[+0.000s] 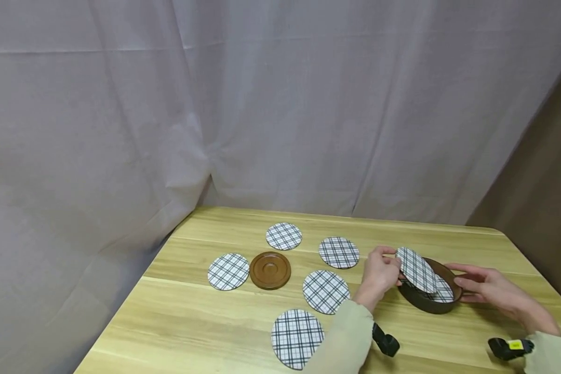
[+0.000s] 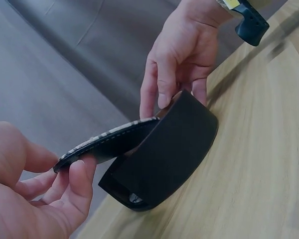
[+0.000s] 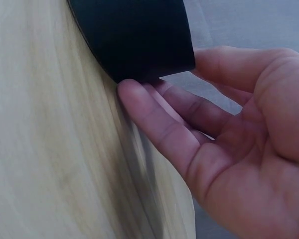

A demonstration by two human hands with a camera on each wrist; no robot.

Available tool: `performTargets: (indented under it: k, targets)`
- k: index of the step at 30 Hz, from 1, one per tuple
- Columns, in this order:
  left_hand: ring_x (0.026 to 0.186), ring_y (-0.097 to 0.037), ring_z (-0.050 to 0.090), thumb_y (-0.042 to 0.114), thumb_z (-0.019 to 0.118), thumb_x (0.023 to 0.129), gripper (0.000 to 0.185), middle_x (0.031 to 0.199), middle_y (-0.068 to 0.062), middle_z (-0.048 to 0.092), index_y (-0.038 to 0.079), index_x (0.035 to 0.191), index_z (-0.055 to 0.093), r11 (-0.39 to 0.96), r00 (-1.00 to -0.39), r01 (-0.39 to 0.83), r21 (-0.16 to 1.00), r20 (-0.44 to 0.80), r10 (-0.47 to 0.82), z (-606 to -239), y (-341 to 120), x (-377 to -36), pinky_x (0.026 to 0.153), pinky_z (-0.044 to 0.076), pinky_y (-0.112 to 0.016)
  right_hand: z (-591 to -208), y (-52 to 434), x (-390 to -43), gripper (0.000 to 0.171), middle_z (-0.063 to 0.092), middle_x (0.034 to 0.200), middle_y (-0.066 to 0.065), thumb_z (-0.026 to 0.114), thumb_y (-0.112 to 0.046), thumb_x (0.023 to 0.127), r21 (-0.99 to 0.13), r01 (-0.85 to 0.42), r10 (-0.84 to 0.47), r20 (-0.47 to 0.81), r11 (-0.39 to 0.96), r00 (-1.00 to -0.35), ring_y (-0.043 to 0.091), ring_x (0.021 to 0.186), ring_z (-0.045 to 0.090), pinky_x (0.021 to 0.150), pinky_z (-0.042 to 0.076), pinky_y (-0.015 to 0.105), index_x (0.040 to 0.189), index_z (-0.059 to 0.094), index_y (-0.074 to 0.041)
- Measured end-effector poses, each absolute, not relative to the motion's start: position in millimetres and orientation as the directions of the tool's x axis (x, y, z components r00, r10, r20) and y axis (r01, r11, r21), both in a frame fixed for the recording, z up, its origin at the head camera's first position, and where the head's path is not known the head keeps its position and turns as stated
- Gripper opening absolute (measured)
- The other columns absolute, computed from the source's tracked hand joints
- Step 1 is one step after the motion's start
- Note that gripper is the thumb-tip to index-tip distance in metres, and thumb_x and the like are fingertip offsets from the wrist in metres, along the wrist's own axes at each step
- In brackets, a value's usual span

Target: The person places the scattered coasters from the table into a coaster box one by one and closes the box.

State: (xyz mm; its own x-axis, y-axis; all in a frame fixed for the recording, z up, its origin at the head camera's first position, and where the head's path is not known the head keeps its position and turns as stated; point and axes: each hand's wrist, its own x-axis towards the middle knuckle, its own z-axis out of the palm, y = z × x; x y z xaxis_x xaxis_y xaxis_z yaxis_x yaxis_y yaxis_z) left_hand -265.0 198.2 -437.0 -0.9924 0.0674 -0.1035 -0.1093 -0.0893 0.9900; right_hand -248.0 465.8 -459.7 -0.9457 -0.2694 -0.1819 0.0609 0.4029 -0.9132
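My left hand [image 1: 379, 276] pinches a round black-and-white plaid coaster [image 1: 415, 269] by its edge, thumb on top and fingers beneath. The coaster is tilted, its far edge over the opening of a round, dark coaster holder [image 1: 427, 306]. In the left wrist view, the coaster's underside [image 2: 117, 142] looks black with a stitched edge. Another plaid coaster [image 1: 445, 292] lies inside the holder, partly hidden. My right hand [image 1: 495, 292] holds the holder's right side, thumb at the rim and fingers against the outer wall [image 3: 139, 40] and under its lower edge.
Several plaid coasters lie spread over the wooden table [image 1: 177, 322], among them one at the back [image 1: 283, 236] and one at the front [image 1: 297, 338]. A round brown wooden lid [image 1: 270, 270] lies between them. A grey curtain [image 1: 280, 114] hangs behind the table.
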Motion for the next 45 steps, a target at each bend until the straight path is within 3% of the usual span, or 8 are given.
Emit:
performTargets:
  k: [2, 9, 13, 23, 33, 41, 45]
  targets:
    - [0.052, -0.014, 0.055, 0.003, 0.064, 0.092, 0.015, 0.077, 0.001, 0.061, 0.013, 0.102, 0.063, -0.096, -0.992, -0.114, 0.989, -0.107, 0.073, -438, 199, -265, 0.054, 0.057, -0.041, -459, 465, -248, 0.043, 0.057, 0.112, -0.024, 0.055, -0.016, 0.101, -0.916, 0.062, -0.269, -0.181, 0.397, -0.946, 0.008, 0.097, 0.067, 0.081, 0.059, 0.032, 0.142, 0.051, -0.026]
    - [0.051, -0.013, 0.057, 0.003, 0.066, 0.090, 0.015, 0.074, 0.002, 0.060, 0.012, 0.101, 0.063, -0.074, -0.991, -0.100, 0.992, -0.093, 0.095, -441, 203, -264, 0.047, 0.054, -0.031, -457, 463, -249, 0.049, 0.057, 0.117, -0.018, 0.057, -0.018, 0.100, -0.894, 0.062, -0.239, -0.184, 0.444, -0.954, 0.007, 0.098, 0.066, 0.081, 0.059, 0.032, 0.147, 0.045, -0.013]
    - [0.051, -0.013, 0.057, 0.001, 0.067, 0.089, 0.015, 0.072, 0.002, 0.059, 0.010, 0.101, 0.063, -0.070, -0.990, -0.085, 0.994, -0.076, 0.120, -443, 207, -259, 0.044, 0.051, -0.027, -458, 465, -248, 0.045, 0.059, 0.114, -0.021, 0.055, -0.016, 0.100, -0.910, 0.057, -0.264, -0.178, 0.411, -0.948, 0.007, 0.098, 0.066, 0.080, 0.059, 0.032, 0.145, 0.048, -0.020]
    - [0.056, -0.008, 0.060, 0.005, 0.072, 0.087, 0.017, 0.068, 0.004, 0.061, 0.012, 0.100, 0.065, 0.112, -0.988, -0.055, 0.992, -0.070, 0.135, -447, 209, -256, 0.050, 0.047, -0.020, -460, 464, -249, 0.042, 0.058, 0.112, -0.020, 0.055, -0.017, 0.101, -0.908, 0.070, -0.269, -0.195, 0.413, -0.943, 0.007, 0.097, 0.065, 0.081, 0.059, 0.032, 0.142, 0.051, -0.024]
    - [0.056, -0.007, 0.060, 0.001, 0.069, 0.086, 0.009, 0.067, 0.005, 0.061, 0.008, 0.093, 0.070, 0.196, -0.984, -0.034, 0.980, -0.067, 0.165, -448, 206, -258, 0.050, 0.046, -0.019, -460, 466, -249, 0.047, 0.058, 0.116, -0.016, 0.055, -0.020, 0.101, -0.888, 0.067, -0.259, -0.204, 0.454, -0.944, 0.004, 0.099, 0.065, 0.082, 0.059, 0.031, 0.146, 0.046, -0.014]
    - [0.057, -0.004, 0.054, 0.009, 0.069, 0.089, 0.006, 0.068, 0.008, 0.060, 0.012, 0.094, 0.071, 0.245, -0.983, -0.010, 0.970, -0.054, 0.173, -442, 199, -257, 0.052, 0.044, -0.019, -461, 466, -248, 0.038, 0.062, 0.111, -0.016, 0.052, -0.016, 0.102, -0.915, 0.052, -0.303, -0.186, 0.400, -0.935, 0.008, 0.097, 0.067, 0.080, 0.059, 0.032, 0.136, 0.055, -0.031]
    - [0.060, -0.003, 0.053, 0.017, 0.069, 0.091, 0.010, 0.073, 0.010, 0.060, 0.017, 0.101, 0.071, 0.320, -0.974, 0.054, 0.946, -0.022, 0.227, -431, 189, -256, 0.053, 0.043, -0.019, -459, 467, -246, 0.037, 0.063, 0.111, -0.016, 0.052, -0.016, 0.103, -0.921, 0.061, -0.303, -0.189, 0.384, -0.934, 0.009, 0.097, 0.067, 0.081, 0.059, 0.033, 0.136, 0.054, -0.033]
